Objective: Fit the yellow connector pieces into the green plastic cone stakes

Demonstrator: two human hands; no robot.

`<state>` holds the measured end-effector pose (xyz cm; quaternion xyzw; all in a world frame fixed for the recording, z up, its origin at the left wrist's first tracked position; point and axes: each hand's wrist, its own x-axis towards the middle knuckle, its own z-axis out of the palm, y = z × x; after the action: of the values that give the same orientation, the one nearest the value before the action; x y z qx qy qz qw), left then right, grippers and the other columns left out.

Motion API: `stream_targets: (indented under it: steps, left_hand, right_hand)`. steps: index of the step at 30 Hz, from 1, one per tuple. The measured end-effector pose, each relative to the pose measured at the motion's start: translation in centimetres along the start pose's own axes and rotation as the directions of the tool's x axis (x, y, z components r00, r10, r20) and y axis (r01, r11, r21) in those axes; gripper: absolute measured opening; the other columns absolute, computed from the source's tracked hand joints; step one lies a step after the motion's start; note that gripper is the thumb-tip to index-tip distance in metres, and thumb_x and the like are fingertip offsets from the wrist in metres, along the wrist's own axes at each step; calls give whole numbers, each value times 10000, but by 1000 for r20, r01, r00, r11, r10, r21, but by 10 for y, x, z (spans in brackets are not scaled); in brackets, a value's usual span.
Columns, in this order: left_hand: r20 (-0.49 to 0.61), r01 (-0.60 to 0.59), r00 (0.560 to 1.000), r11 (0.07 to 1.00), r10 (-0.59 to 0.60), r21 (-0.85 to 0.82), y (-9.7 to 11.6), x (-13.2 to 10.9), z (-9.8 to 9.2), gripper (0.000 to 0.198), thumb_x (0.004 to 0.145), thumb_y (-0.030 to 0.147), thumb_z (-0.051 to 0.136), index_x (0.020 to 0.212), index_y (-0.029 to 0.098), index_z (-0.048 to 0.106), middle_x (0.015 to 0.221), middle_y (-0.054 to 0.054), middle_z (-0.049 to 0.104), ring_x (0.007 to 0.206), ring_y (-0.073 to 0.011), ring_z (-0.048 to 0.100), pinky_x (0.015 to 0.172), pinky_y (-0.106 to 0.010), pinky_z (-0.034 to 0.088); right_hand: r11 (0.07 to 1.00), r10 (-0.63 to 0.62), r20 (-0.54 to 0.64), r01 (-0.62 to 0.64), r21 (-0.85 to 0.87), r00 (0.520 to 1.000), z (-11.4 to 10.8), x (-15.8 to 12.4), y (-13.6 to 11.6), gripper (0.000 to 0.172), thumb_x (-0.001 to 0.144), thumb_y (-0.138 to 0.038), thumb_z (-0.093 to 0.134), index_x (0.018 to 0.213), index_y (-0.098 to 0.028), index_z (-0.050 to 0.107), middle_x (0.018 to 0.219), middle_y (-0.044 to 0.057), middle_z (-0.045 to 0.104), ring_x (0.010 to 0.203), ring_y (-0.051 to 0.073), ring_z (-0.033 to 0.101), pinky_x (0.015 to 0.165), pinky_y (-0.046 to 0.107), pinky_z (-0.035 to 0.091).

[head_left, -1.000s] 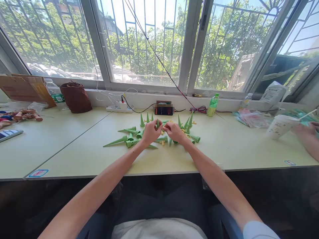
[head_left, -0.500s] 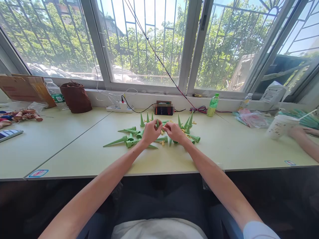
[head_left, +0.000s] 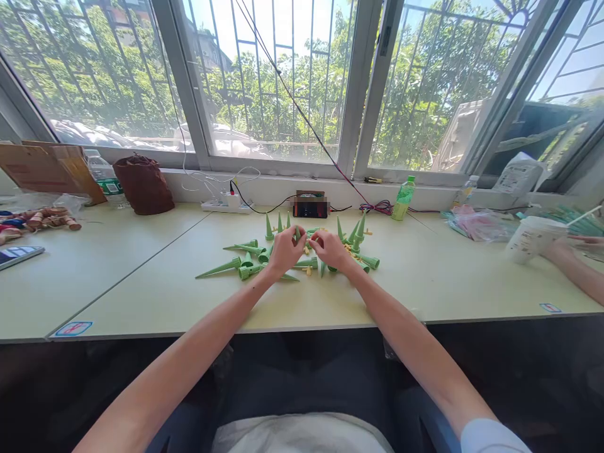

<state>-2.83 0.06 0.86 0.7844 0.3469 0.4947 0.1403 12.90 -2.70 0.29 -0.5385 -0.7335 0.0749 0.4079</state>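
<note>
My left hand (head_left: 284,251) is closed around a green plastic spike (head_left: 297,233), whose tip points up between the fingers. Close beside it, my right hand (head_left: 331,250) is pinched, its fingertips turned toward the spike; what they hold is too small to make out. Around both hands lie several more green cone-shaped spikes (head_left: 219,268), some on their sides. A few stand upright, such as the tall spike (head_left: 360,229) at the right. A small yellow valve-like piece (head_left: 309,271) lies between my wrists, and more yellow pieces are partly hidden by my right hand.
Behind the spikes stands a black device (head_left: 310,206) with a cable to a power strip (head_left: 227,206). A green bottle (head_left: 403,199) is at the back right. Another person's hand (head_left: 561,251) is near a white cup (head_left: 535,239). A brown bag (head_left: 144,184) stands left.
My fingertips have drawn slightly apart, while both arms stay in nearly the same place. At the far right, the other person's hands have shifted a little.
</note>
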Motion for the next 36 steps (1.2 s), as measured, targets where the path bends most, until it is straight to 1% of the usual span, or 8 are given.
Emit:
stream_targets:
  steps: [8, 16, 25, 30, 36]
  left_hand:
    - [7, 4, 1000, 1000, -4, 21, 2, 0, 0, 125, 843, 303, 557, 777, 198, 541, 776, 15, 635, 468, -79, 446, 567, -255, 407]
    - [21, 4, 1000, 999, -5, 53, 0, 1, 0, 126, 839, 302, 558, 771, 199, 538, 728, 19, 629, 479, -88, 459, 582, -254, 402]
    - [38, 8, 999, 999, -10, 40, 4, 0, -2, 128, 835, 295, 549, 755, 196, 533, 694, 28, 606, 471, -86, 425, 570, -248, 387]
    - [47, -2, 999, 1000, 1, 22, 6, 0, -2, 137, 834, 301, 551, 749, 194, 537, 708, 23, 616, 490, -88, 450, 581, -249, 400]
    - [54, -23, 998, 1000, 23, -2, 5, -1, -1, 138, 837, 307, 547, 760, 193, 539, 730, 15, 634, 491, -86, 454, 567, -244, 404]
  right_hand:
    - [999, 11, 79, -7, -49, 997, -3, -2, -3, 118, 879, -260, 533, 840, -176, 606, 626, 3, 568, 573, 141, 466, 589, 258, 334]
    - [998, 8, 123, 0, -63, 992, -4, -3, -3, 105, 870, -250, 539, 845, -173, 608, 666, 19, 587, 603, 147, 485, 605, 263, 349]
    - [997, -15, 113, 23, -69, 994, -2, -3, 1, 120, 876, -262, 521, 793, -182, 555, 637, -9, 549, 582, 124, 459, 579, 238, 320]
    - [998, -38, 82, 42, -56, 996, -2, -2, 2, 166, 875, -271, 510, 732, -187, 524, 613, -20, 513, 579, 121, 425, 578, 235, 312]
    - [999, -44, 72, 45, -11, 996, -1, -1, 3, 171, 863, -264, 506, 712, -184, 515, 644, -13, 542, 602, 118, 431, 599, 232, 319]
